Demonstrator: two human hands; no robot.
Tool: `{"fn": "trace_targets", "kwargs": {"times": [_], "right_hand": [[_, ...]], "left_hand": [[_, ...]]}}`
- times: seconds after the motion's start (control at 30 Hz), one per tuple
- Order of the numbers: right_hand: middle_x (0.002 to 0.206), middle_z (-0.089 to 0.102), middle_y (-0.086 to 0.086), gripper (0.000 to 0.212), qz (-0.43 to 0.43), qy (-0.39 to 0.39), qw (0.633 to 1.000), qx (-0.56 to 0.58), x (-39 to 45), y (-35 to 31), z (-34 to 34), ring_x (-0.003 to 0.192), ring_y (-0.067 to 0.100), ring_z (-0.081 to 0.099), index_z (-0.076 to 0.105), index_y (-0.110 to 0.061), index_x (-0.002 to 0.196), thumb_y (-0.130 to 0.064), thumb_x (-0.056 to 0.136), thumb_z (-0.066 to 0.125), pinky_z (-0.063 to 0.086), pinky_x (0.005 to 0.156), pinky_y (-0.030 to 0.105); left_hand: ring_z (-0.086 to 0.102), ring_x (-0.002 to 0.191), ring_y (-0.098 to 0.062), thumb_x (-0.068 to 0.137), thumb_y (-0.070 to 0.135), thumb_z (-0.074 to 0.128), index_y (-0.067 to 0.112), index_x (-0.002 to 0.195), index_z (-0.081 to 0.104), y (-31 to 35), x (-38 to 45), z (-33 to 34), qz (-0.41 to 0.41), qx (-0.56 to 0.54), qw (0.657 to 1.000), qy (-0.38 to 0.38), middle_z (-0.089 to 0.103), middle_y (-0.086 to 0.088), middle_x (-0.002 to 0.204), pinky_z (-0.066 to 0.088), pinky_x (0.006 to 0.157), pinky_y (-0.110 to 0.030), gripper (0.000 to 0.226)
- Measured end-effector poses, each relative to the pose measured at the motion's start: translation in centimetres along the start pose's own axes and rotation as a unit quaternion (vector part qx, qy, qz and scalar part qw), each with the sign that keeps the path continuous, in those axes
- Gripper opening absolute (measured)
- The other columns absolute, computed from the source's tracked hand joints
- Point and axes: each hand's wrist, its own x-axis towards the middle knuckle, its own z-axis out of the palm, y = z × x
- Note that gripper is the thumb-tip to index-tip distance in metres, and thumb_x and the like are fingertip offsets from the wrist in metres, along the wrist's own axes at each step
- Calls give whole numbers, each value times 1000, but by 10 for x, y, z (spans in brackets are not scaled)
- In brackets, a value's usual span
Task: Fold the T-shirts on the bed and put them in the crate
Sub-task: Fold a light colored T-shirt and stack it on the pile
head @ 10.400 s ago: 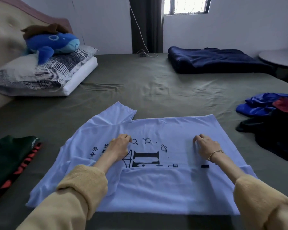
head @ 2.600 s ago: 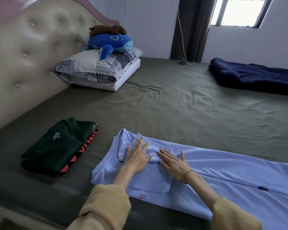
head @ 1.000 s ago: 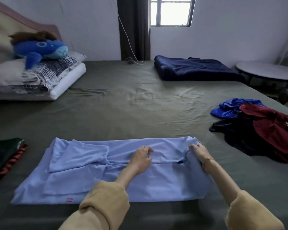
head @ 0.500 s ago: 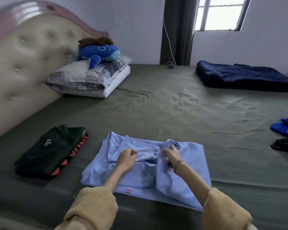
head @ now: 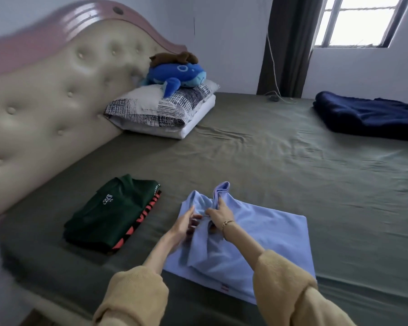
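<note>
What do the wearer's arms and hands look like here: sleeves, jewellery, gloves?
Both arms wear loose mustard-yellow knit sleeves, pushed up so the forearms are bare, with bunched cuffs. The left hand is bare, with no ring or watch visible. The right hand is bare too, with a thin gold-coloured chain bracelet at the wrist. No gloves or markings.

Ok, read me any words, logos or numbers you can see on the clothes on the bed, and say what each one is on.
"OUT LAST" plus tiny marks I can't read: white print on the folded dark green T-shirt.
"ONCERT": partial white text along its edge.
Large orange letters on the black shirt beneath: mostly hidden, unreadable.
Small red tag on the light blue T-shirt: too small to read.
</note>
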Motion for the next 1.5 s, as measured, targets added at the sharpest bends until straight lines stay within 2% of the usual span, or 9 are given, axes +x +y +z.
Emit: {"fn": "trace_targets", "kwargs": {"times": [0.13,0.3,0.4,0.67,0.87,1.0,1.13,1.27,1.5], "right_hand": [[80,60,13,35,85,-109,986,94,-2,-6,17,66,24,60,45,-9,131,-17,98,36,54,70,36],[77,61,8,35,95,-145,978,119,-8,1,11,64,16,60,42,-10,131,-4,97,33,51,60,22],[77,62,9,35,77,-132,983,99,-9,7,5,55,10,65,42,-7,128,0,94,35,50,57,20],[69,59,5,25,29,-19,999,2,-12,26,-14,58,13,57,56,-3,107,5,89,41,48,48,16],[105,65,6,30,-12,98,975,-197,-14,44,-48,107,23,55,62,-9,110,-3,85,47,42,82,28],[119,57,7,28,14,132,958,-254,-19,60,-72,117,22,47,59,-12,112,-6,86,49,40,86,30],[126,43,9,33,58,221,912,-341,-37,73,-92,123,24,37,50,-16,121,-20,88,52,34,96,38],[131,37,18,47,151,316,904,-243,-59,90,-110,126,31,31,40,-6,125,-30,87,56,32,99,43],[128,55,19,48,216,207,930,-214,-67,95,-134,118,33,52,49,0,125,-35,92,47,40,93,35]], "left_hand": [[63,99,-30,94,33,53,-5,113,62,0,1,-11,27,-12,999,14,66,-20,107,51,93,-39,44],[57,84,-20,77,21,66,7,75,65,-7,2,-15,76,180,978,74,63,-11,82,44,73,-28,14],[50,79,-20,83,11,59,12,57,46,-4,1,-15,94,304,940,120,56,-15,77,30,62,-28,29],[51,82,-29,85,13,51,9,74,49,-3,-10,-28,96,375,902,192,56,-10,83,34,58,-30,12],[38,123,-23,85,11,52,15,126,40,-10,-19,-3,186,600,730,271,42,-4,130,38,92,-35,42],[33,128,-17,86,9,44,23,133,39,-18,-16,17,294,670,656,186,37,3,135,27,100,-31,49],[32,133,-16,96,15,37,20,139,39,-31,-17,36,324,654,678,86,38,3,143,25,104,-31,43],[1,146,-7,103,37,23,25,152,10,-42,-24,55,272,665,696,11,6,7,159,-1,116,-46,52],[-18,144,-10,103,41,12,26,150,-12,-50,-31,72,213,739,639,-10,-18,5,157,-12,112,-55,55]]}}
